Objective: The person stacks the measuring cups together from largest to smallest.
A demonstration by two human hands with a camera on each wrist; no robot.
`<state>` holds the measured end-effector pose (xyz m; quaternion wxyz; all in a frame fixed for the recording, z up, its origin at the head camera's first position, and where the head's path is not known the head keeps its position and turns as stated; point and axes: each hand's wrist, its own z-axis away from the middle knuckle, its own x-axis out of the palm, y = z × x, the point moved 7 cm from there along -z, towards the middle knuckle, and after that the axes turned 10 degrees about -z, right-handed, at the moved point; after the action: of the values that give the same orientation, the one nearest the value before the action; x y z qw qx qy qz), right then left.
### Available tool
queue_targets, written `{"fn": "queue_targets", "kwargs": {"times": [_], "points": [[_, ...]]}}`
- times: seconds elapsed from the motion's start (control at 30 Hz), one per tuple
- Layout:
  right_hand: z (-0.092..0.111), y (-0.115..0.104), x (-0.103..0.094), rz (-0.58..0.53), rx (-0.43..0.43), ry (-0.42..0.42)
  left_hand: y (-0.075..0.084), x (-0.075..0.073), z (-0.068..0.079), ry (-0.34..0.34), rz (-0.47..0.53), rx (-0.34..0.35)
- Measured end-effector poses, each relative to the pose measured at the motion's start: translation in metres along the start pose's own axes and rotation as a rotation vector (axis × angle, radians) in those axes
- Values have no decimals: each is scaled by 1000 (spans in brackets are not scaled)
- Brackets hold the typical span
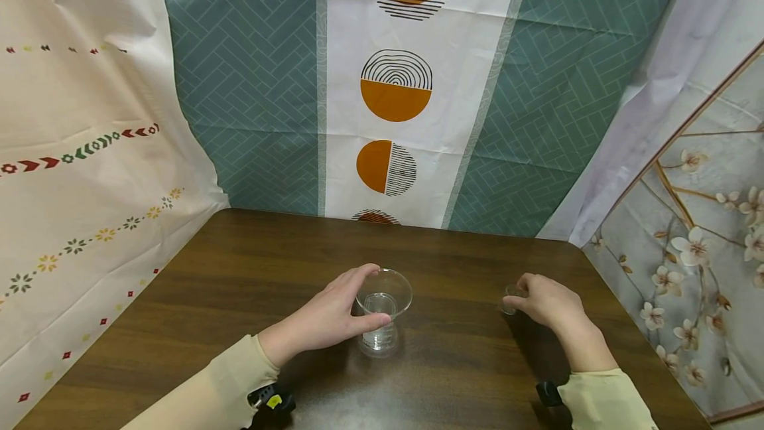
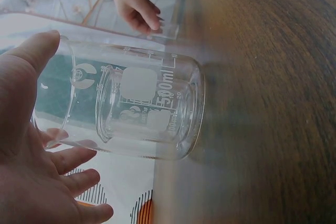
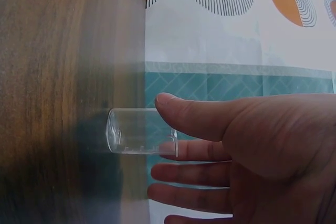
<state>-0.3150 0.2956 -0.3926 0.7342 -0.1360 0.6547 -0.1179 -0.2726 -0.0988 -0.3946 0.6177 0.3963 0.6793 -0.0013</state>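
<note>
A large clear glass beaker (image 2: pixel 142 56) marked 500 ml stands upright on the table, with a smaller glass beaker (image 2: pixel 110 124) nested inside. My left hand (image 1: pixel 334 312) holds the large beaker near its rim, thumb on the near side and index finger on the far side; the other fingers spread out below in the left wrist view. Off to the right, my right hand (image 1: pixel 552 300) pinches a tiny clear beaker (image 3: pixel 137 129) by its upper part between thumb and index finger. Its base is at the tabletop; whether it touches, I cannot tell.
The brown wooden table (image 1: pixel 268 251) extends around both hands. A teal and white patterned cloth (image 1: pixel 251 85) hangs behind its far edge. A cream cloth (image 1: pixel 89 151) hangs on the left, and a flowered cloth (image 1: pixel 704 217) on the right.
</note>
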Motion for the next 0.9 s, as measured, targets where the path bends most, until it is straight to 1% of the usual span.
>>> {"fn": "queue_targets", "kwargs": {"times": [0.3,0.57,0.9], "points": [[0,0,-1,-3,9,11,0,-1,0,-1,4,2],[-2,0,-4,-5,10,39,0,0,-1,1,-1,4],[0,-6,-8,-30,15,68,0,0,0,-3,-2,2]]}}
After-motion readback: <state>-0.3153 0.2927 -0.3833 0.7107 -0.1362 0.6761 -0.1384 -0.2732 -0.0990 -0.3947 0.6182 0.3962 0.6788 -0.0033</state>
